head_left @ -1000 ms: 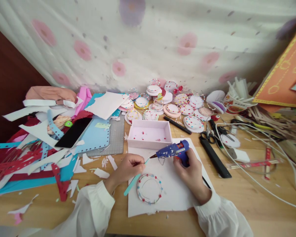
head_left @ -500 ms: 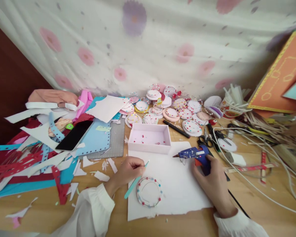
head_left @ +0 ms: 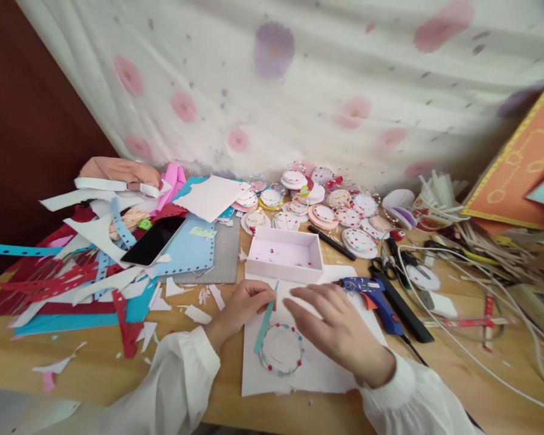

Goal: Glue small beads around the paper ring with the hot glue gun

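Note:
My left hand [head_left: 247,305] pinches a slim teal tool [head_left: 265,326], which slants down over the white sheet [head_left: 326,377]. Nothing shows in my right hand [head_left: 335,320]; its fingers are spread above the sheet, close to the left hand. Below both hands lies a round white piece [head_left: 281,349] ringed with red and blue beads. The blue glue gun [head_left: 374,296] rests on its side at the sheet's right edge, its nozzle pointing left. Behind the hands stands an open white box [head_left: 284,254] with a few small red pieces inside.
Many decorated paper discs [head_left: 360,243] are piled behind the box, beside a black marker [head_left: 330,241]. Left are a phone [head_left: 154,240] and colourful paper scraps [head_left: 127,326]. Scissors [head_left: 383,267], a white cable [head_left: 462,356] and a cup of glue sticks [head_left: 435,211] are at the right.
My right hand has let go of the glue gun, now lying down, and moved left toward my left hand. The view has shifted slightly, and the left hand still holds the teal tool.

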